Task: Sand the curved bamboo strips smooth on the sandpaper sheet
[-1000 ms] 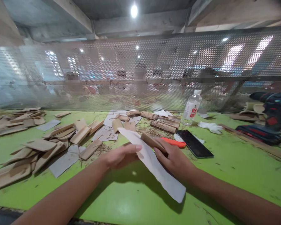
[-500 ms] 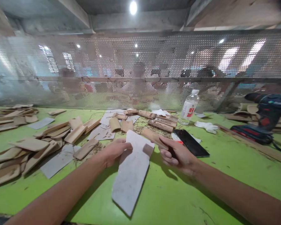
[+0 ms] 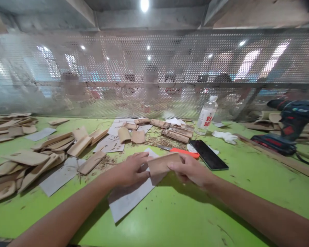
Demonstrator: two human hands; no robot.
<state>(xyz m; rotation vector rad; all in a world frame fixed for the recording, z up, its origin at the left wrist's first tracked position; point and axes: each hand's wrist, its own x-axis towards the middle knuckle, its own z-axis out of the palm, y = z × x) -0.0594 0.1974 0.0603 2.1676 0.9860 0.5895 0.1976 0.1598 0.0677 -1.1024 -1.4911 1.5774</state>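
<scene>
A curved piece of bamboo (image 3: 161, 166) is held up over a pale grey sheet (image 3: 130, 202) on the green table. My right hand (image 3: 192, 168) grips its right end, thumb on the near face. My left hand (image 3: 132, 168) is at its left end, above the sheet, thumb and fingers apart; whether the fingertips touch the bamboo is hard to tell. Behind my right hand lies an orange-handled knife (image 3: 184, 151), beside a black phone (image 3: 208, 154).
Bamboo pieces lie piled at the left (image 3: 28, 157); more rest on papers and shavings at the back. A bottle (image 3: 206, 116), a white glove (image 3: 225, 137), a wooden strip (image 3: 280, 154) and a cordless drill (image 3: 293, 120) stand or lie to the right. A perforated screen (image 3: 149, 75) rises behind.
My left hand has let go of the sheet, which now lies lower and turned on the table. My right hand has brought the bamboo piece left and turned its broad face toward me. The knife shows now.
</scene>
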